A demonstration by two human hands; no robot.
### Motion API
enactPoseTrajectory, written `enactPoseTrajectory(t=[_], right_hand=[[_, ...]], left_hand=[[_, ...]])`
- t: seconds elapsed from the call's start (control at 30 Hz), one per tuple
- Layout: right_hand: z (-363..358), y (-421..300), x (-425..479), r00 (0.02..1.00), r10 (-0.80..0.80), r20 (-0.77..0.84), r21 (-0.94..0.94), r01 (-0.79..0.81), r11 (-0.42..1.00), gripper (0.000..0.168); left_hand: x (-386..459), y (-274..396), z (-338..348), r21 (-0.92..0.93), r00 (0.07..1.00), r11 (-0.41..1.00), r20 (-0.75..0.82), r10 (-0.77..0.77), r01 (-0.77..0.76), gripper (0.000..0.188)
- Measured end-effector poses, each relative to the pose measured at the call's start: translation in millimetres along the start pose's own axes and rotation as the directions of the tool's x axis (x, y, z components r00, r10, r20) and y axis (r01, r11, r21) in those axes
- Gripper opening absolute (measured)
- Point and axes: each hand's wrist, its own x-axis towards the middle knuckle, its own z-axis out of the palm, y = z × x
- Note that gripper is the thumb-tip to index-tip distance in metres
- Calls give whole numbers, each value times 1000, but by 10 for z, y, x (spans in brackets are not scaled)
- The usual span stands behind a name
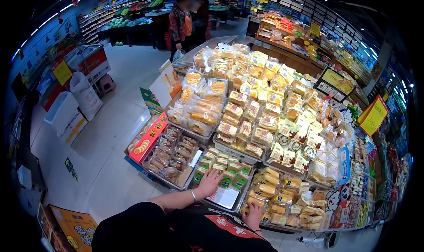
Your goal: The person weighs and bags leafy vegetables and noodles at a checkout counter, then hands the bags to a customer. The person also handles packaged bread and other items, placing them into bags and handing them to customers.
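My left hand [209, 183], with a silver bracelet at the wrist, reaches over a display tray [243, 197]. Its fingers lie slightly apart on small green-and-white packaged snacks [226, 179], and none is lifted. White paper [226, 198] covers the tray's near part. My right hand [253, 216] rests on the near edge of the neighbouring tray, its fingers against clear-wrapped yellow cakes [256, 195]. Whether it grips one is not clear. Left of my left hand, brown packaged pastries [188, 149] fill another tray. Packs of wrapped cakes [228, 129] are heaped beyond both hands.
A red box panel [148, 137] borders the pastries. A price sign [334, 85] and a yellow sign [373, 116] rise at right. Across the tiled floor [116, 132] stand a white sack [85, 94] and white bin [62, 111]. Two people [188, 23] stand beyond the display.
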Motion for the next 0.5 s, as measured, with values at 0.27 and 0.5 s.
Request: enactPoseTrajectory(t=[0.27, 0.5], right_hand=[[94, 59, -41, 999, -20, -30, -40, 19, 999, 49], [32, 48, -44, 1000, -30, -6, -23, 30, 999, 48]], left_hand=[[34, 74, 115, 70, 992, 997, 122, 15, -23, 66], [37, 176, 51, 50, 989, 999, 148, -29, 21, 70]])
